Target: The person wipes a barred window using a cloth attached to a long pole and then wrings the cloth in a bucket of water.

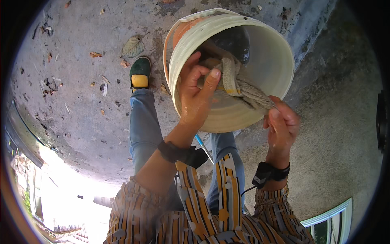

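A knitted work glove (249,91), wet and greyish-brown with a thin yellow band, is stretched over the mouth of a white plastic bucket (271,58). My right hand (283,122) pinches one end of it at the bucket's near right rim. Inside the left part of the mouth, my left hand (198,88) holds the other end between thumb and fingers. Dark water (234,42) shows deeper in the bucket. The glove's far portion is partly hidden by my left fingers and shadow.
The bucket's handle (201,13) rests along its far side. A blue-and-silver rod (204,148) passes below the bucket. My shoe (140,73) stands left of it on concrete (76,76) strewn with dry leaves. A white-framed window (332,216) is at lower right.
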Tool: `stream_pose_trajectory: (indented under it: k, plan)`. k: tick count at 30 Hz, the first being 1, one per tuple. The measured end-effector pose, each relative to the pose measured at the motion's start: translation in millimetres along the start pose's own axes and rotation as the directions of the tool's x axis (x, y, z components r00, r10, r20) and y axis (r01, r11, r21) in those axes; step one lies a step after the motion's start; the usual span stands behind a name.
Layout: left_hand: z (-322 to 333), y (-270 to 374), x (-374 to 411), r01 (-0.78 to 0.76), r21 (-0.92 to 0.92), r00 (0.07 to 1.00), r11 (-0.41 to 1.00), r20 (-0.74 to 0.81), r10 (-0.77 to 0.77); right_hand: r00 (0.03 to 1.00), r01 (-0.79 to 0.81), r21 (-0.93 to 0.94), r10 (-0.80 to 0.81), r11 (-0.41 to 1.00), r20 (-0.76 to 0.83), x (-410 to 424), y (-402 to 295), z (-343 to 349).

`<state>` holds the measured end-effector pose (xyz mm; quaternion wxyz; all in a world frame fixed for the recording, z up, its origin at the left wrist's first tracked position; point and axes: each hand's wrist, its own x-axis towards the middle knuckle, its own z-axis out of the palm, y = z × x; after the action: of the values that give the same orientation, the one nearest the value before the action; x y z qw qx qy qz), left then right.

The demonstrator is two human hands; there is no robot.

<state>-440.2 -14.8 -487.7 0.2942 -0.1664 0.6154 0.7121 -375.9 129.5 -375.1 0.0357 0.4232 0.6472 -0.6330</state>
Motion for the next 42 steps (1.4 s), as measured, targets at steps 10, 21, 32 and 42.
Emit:
stream_pose_trajectory:
  k: [10,21,32,42]
  plan:
    - [-7.0,-18.8,-3.9,0.414,-0.018,0.906,0.91,-0.091,-0.414,0.978,0.188,-0.947,-0.137,0.261,0.156,47.4,43.3,-9.1]
    - [-0.6,-32.1,-4.9,0.515,-0.037,0.846,0.857,-0.141,-0.514,0.933,0.27,-0.907,0.144,0.323,0.329,179.5,230.4,33.5]
    - [-7.3,-22.0,9.0,0.591,-0.538,0.769,0.601,0.15,-0.622,0.934,0.067,-0.087,-0.032,0.994,0.356,15.2,22.7,65.5]
    - [-4.8,-10.2,5.0,0.649,-0.262,0.746,0.714,0.035,-0.665,0.967,0.176,-0.579,-0.249,0.796,-0.048,104.8,85.3,75.7]
